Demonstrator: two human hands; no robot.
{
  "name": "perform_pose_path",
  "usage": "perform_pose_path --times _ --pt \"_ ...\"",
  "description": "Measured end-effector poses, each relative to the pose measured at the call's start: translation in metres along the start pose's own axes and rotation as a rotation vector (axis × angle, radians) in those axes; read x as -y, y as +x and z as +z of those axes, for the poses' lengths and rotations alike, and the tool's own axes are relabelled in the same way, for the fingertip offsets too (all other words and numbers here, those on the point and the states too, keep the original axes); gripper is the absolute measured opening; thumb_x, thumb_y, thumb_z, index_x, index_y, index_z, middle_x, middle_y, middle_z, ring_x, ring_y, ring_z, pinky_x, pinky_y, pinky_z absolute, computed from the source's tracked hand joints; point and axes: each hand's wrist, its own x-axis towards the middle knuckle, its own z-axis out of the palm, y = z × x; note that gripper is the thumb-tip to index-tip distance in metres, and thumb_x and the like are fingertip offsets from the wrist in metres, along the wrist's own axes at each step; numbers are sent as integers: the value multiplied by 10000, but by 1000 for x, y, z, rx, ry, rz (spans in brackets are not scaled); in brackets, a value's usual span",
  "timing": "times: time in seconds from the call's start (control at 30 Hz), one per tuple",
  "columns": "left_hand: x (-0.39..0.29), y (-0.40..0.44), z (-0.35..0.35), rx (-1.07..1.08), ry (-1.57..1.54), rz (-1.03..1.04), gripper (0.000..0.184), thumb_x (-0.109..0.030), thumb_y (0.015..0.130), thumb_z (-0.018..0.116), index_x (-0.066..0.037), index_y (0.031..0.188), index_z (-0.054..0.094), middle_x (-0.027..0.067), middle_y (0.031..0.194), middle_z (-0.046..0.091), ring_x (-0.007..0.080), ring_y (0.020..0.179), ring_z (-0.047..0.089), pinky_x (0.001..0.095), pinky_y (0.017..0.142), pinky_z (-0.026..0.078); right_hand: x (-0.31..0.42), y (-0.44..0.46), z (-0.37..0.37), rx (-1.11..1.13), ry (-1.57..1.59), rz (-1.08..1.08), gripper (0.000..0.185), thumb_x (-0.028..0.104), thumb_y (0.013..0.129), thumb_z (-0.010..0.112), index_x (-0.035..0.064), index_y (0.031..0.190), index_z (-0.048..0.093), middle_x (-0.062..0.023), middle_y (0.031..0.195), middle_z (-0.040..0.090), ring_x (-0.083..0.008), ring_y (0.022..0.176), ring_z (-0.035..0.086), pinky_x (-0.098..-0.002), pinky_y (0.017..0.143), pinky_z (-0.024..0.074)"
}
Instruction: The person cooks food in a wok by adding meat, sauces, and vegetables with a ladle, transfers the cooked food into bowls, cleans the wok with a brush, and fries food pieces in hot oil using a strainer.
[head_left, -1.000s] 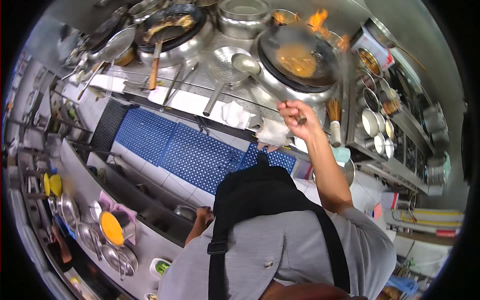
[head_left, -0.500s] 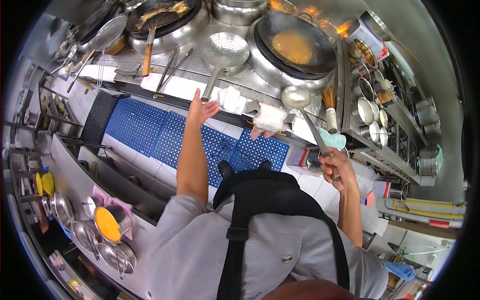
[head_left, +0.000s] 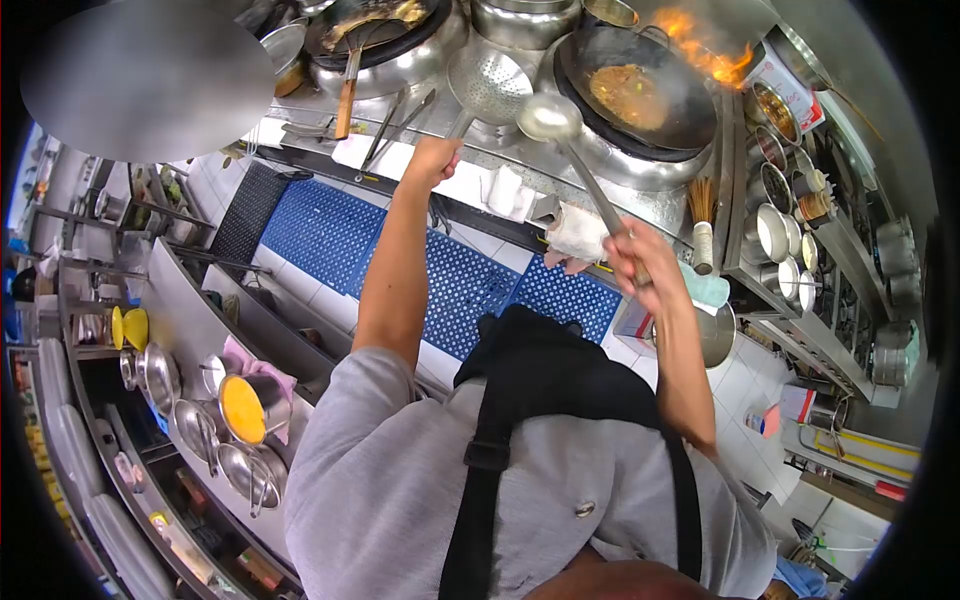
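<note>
My left hand point(head_left: 432, 160) is closed around the handle of a perforated metal strainer point(head_left: 490, 85), which rests over the steel counter between two burners. In my right hand point(head_left: 640, 262) is a metal ladle point(head_left: 550, 117), gripped by its long handle with the bowl pointing up and left, close to the strainer's edge. Beyond the ladle, a dark wok point(head_left: 690, 115) sits on the right burner with brownish food point(head_left: 630, 93) and steam in it. Flames point(head_left: 710, 48) flare at its far right side.
A second wok point(head_left: 425, 40) with a wooden-handled wire skimmer point(head_left: 347, 105) stands at left. A bamboo brush point(head_left: 702, 225) lies near the right shelf of seasoning bowls point(head_left: 770, 235). White cloths point(head_left: 508, 193) line the stove's front edge. A blurred grey oval point(head_left: 150, 85) hides the upper left.
My left hand, open beside the strainer's handle before, has closed on it. My right hand has brought the ladle leftward, towards the strainer. The flames have grown, and a grey oval has appeared.
</note>
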Motion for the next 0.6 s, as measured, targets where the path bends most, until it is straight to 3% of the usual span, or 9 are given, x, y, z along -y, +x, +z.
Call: perform_pose_path --times 0.17,0.2,0.3,0.37,0.4,0.5,0.53,0.57,0.6 --pt "-13 9 6 -14 11 16 135 -73 906 664 -4 807 604 31 628 532 103 486 472 250 401 367 9 95 19 26 -442 -171 570 39 864 619 -78 1398 457 -75 759 612 -125 517 556 -278 424 428" --pt "-12 15 3 -32 86 27 157 -125 897 673 15 840 630 79 663 590 127 495 520 276 390 384 4 108 18 -42 -521 -205 595 46 856 624 -58 1418 459 -87 770 623 -147 540 577 -288 462 454" --pt "-19 -3 3 -180 544 118 251 -191 884 668 55 931 655 198 801 698 267 618 672 392 507 524 -1 149 21 -232 -837 -424 668 67 830 642 6 1471 462 -129 824 664 -220 637 639 -326 599 519" --pt "-8 -19 7 -427 851 375 323 -223 874 660 76 996 654 273 922 706 369 796 704 453 689 556 -10 173 20 -360 -1115 -688 715 79 809 660 51 1495 463 -169 888 701 -276 740 679 -360 716 548" --pt "-3 -28 8 -546 1009 506 363 -239 869 656 87 1029 654 311 983 710 420 885 720 483 780 572 -12 181 24 -389 -1181 -707 736 81 777 679 64 1487 483 -211 1023 722 -322 884 687 -381 854 525" --pt "-6 -44 7 -513 890 442 373 -227 874 641 93 1068 644 336 1042 690 469 1045 669 510 950 513 12 181 22 -223 -1121 -524 716 101 770 692 67 1462 511 -244 1108 714 -333 913 694 -388 859 524" --pt "4 -34 -2 -495 852 463 388 -249 870 659 92 1055 645 343 1036 687 456 1046 672 512 941 517 4 186 15 -270 -1087 -622 643 98 770 694 57 1398 559 -232 1052 719 -341 906 695 -390 854 528" --pt "27 -1 -15 -502 824 500 431 -289 868 680 105 1037 639 331 945 699 429 891 717 485 831 560 -7 191 7 -265 -1041 -636 601 94 789 679 42 1376 558 -208 993 711 -320 850 690 -390 802 535" --pt "48 32 -27 -273 443 292 349 -263 879 691 75 944 635 238 744 677 330 592 675 437 570 545 -22 193 -4 -266 -992 -648 559 89 808 664 28 1353 558 -185 934 703 -299 794 685 -390 749 543"
